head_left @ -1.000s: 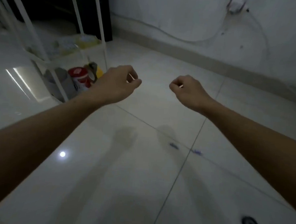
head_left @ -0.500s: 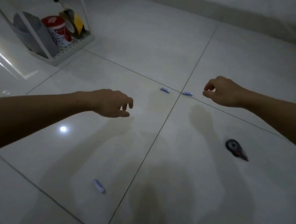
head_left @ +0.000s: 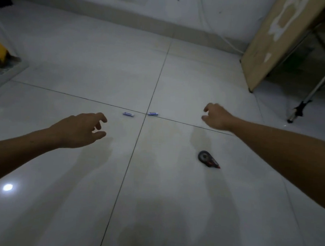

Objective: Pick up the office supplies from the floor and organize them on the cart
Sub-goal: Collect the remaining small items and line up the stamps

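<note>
Both hands empty, above the glossy white tile floor point(head_left: 85, 62): left hand point(head_left: 78, 130) and right hand point(head_left: 217, 116) loosely spread. Two small blue-white tubes point(head_left: 128, 114) lay between them at the grout cross; black teardrop correction-tape dispenser point(head_left: 207, 159) nearer, below the right hand.

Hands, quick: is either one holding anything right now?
Left hand: open, fingers loosely spread, holding nothing.
Right hand: open, fingers loosely curled, holding nothing.

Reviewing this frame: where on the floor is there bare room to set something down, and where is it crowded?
Bare tile fills the near floor below the black correction-tape dispenser and left hand, and the far tiles up to the white baseboard. It is crowded at the grout crossing, where two small blue-and-white tubes lie between the left and right hand.
</note>
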`<state>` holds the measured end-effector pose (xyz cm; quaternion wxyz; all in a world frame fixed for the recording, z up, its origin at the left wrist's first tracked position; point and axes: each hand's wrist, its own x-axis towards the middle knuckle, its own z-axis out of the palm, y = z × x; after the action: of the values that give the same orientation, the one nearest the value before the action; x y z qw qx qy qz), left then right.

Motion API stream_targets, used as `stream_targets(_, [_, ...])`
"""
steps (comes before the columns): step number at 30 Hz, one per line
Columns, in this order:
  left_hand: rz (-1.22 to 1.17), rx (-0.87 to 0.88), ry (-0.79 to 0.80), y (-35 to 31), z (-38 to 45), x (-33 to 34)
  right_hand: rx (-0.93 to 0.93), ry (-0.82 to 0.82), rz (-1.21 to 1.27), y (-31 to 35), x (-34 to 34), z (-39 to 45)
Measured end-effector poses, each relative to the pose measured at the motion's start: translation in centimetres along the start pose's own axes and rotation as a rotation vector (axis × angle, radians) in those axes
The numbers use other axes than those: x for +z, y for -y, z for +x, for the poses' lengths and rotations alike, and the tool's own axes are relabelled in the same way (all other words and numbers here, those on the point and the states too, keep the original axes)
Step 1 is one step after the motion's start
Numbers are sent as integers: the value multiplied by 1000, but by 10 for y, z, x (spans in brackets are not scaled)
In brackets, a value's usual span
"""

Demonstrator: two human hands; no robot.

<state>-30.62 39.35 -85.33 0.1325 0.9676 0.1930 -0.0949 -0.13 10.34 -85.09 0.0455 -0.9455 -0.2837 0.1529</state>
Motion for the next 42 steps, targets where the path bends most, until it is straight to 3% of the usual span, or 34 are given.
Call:
stream_targets(4, [-10,-1,5,-16,17,10,87,264,-156,-7,73,-33])
stream_targets(8, [-18,31,65,-32,31,28,134,411,-234,-21,113,-60])
stream_targets(13, [-29,70,190,-47,39,51,27,305,-317,-29,129,-69])
stream_targets(18, [4,103,247,-46,38,61,70,368,-274,-20,122,-54])
stream_targets(23, [-68,126,469,-20,28,52,-6,257,-217,1,113,-30])
stream_targets(29, [-21,168,509,22,-5,54,-184,115,-124,51,108,11])
stream_targets(35, [-29,142,764,48,-53,71,-307,103,-89,117,115,44])
stream_targets(42, [70,303,688,56,-95,96,-313,161,-42,163,133,59])
